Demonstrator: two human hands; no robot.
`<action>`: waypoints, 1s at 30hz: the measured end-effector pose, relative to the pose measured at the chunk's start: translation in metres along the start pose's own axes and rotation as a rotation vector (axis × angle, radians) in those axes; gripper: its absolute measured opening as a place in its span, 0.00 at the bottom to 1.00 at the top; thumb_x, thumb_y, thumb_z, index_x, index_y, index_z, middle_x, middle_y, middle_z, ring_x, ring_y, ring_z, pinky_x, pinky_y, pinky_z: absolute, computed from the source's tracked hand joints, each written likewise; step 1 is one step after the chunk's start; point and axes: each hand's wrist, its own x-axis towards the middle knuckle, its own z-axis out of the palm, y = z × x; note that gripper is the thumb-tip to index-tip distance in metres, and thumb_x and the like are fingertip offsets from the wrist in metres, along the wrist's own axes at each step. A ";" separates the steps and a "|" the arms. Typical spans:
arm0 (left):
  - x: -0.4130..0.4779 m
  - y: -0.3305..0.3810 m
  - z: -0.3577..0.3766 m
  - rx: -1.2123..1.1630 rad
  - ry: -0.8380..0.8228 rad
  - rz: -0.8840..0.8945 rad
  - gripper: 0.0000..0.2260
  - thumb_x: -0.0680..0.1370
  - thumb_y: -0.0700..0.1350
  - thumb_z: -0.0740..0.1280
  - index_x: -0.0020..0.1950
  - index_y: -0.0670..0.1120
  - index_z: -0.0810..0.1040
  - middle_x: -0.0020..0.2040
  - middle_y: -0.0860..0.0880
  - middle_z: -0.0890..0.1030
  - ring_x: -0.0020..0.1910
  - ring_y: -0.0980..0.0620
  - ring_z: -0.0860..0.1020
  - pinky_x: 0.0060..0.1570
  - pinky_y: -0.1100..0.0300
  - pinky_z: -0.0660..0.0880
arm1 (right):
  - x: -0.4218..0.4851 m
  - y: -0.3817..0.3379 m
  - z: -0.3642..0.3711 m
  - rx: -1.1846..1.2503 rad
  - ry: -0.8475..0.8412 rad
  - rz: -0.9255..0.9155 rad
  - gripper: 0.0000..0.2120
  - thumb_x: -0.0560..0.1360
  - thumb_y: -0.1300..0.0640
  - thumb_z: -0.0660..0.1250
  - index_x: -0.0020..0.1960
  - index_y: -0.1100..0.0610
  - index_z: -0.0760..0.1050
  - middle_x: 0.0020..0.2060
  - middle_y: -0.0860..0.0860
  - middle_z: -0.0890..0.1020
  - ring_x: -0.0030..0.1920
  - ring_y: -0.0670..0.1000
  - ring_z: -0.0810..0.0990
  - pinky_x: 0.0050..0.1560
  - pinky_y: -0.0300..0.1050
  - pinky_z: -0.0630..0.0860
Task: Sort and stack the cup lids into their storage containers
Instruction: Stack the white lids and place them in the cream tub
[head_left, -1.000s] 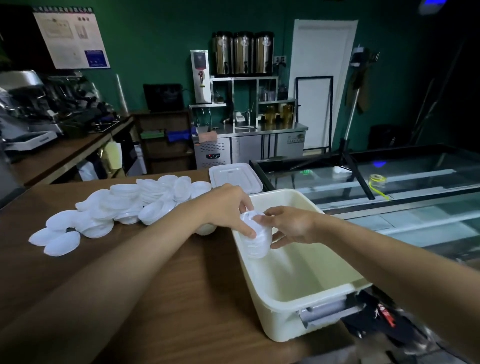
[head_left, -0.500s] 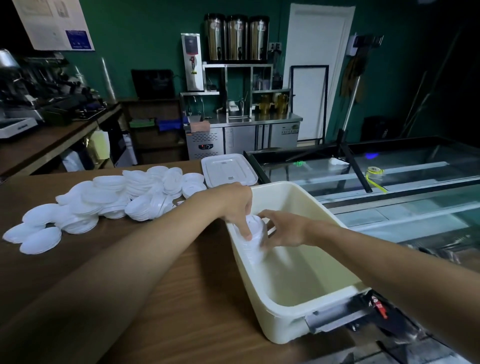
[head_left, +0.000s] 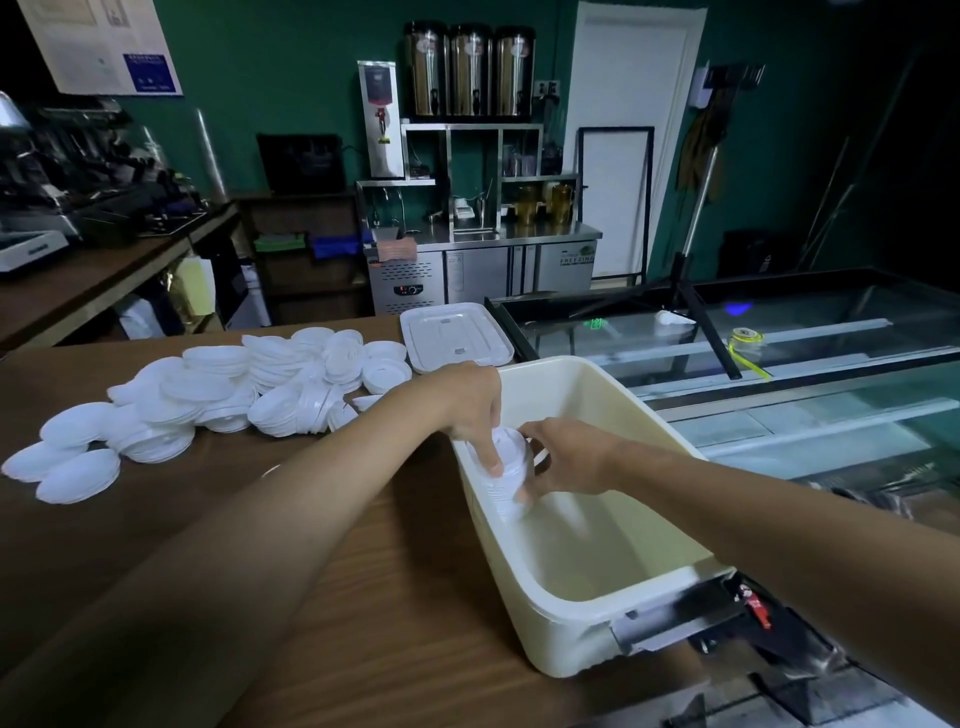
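Both hands are inside the tub (head_left: 571, 639), holding one stack of lids (head_left: 511, 462) low against its left inner wall.

- Left hand (head_left: 470, 410) grip: fingers curled down over the stack's top and left side.
- Right hand (head_left: 571, 457) grip: fingers pinching the stack's right side.

Progress, my judgement: early. This is the only stack I see in the tub, and the rest of its floor shows bare. A large loose pile of lids (head_left: 234, 395) lies unsorted on the surface (head_left: 363, 597) to the left. A flat tub cover (head_left: 454, 338) sits just beyond the tub.

The surface is brown wood. The room is dim with green walls, steel urns (head_left: 470, 67) at the far side and a glass case (head_left: 779, 364) to the right.
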 end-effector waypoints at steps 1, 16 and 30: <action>0.001 0.000 0.001 0.000 -0.005 -0.007 0.30 0.61 0.62 0.83 0.51 0.42 0.86 0.36 0.50 0.80 0.35 0.50 0.75 0.37 0.59 0.71 | 0.001 -0.001 0.000 -0.021 -0.007 -0.003 0.28 0.71 0.49 0.81 0.66 0.55 0.75 0.59 0.50 0.83 0.56 0.53 0.83 0.62 0.52 0.79; -0.007 0.006 -0.004 0.005 -0.030 0.005 0.30 0.61 0.63 0.83 0.56 0.48 0.85 0.49 0.51 0.86 0.50 0.48 0.83 0.53 0.51 0.82 | -0.014 -0.012 -0.018 -0.160 -0.058 0.038 0.37 0.73 0.42 0.78 0.75 0.56 0.70 0.66 0.52 0.81 0.62 0.55 0.81 0.64 0.50 0.78; -0.103 0.000 -0.045 -0.105 0.291 0.074 0.20 0.70 0.55 0.81 0.59 0.51 0.84 0.46 0.57 0.83 0.47 0.56 0.80 0.55 0.51 0.80 | -0.071 -0.074 -0.060 -0.151 0.212 -0.048 0.30 0.75 0.44 0.77 0.73 0.54 0.74 0.62 0.50 0.83 0.59 0.52 0.82 0.60 0.47 0.79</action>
